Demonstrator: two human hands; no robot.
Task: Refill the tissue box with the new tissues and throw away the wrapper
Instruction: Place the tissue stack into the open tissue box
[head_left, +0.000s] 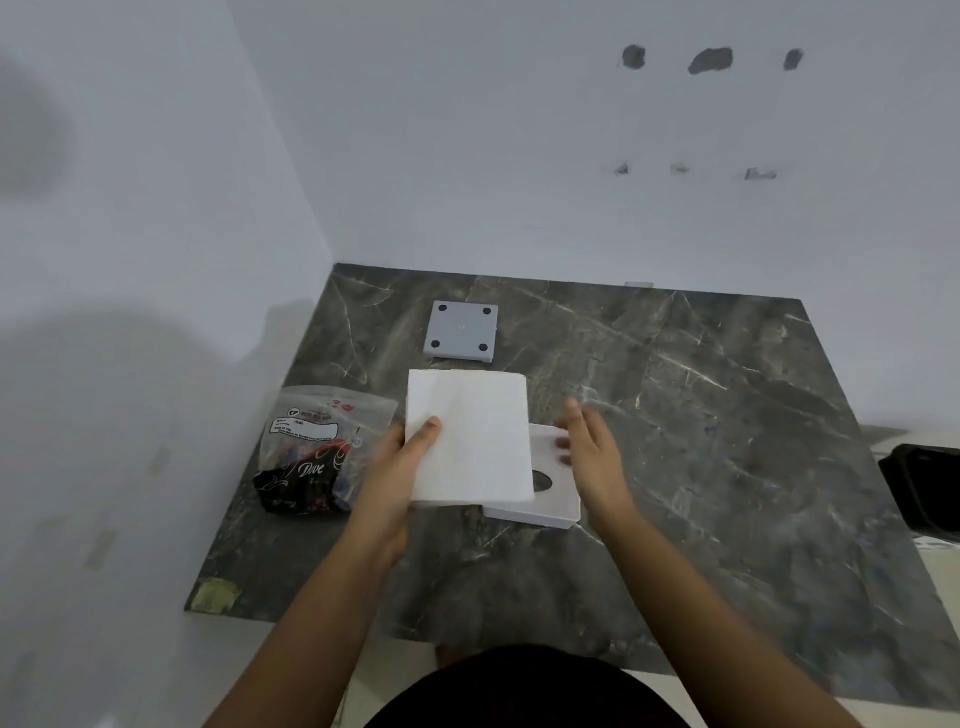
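A stack of white tissues is held above the dark marble slab, with my left hand gripping its left edge, thumb on top. Under the stack's right side lies the white tissue box shell, its round dark opening partly showing. My right hand hovers just right of the stack with fingers spread, over the box's far edge; whether it touches the box I cannot tell. The grey box base lies upside down farther back, four dark feet up. The empty plastic wrapper, clear with red and black print, lies crumpled to the left.
The marble slab sits in a corner of white walls, left and behind. A black bin stands off the slab's right edge. A yellowish patch marks the slab's near left corner.
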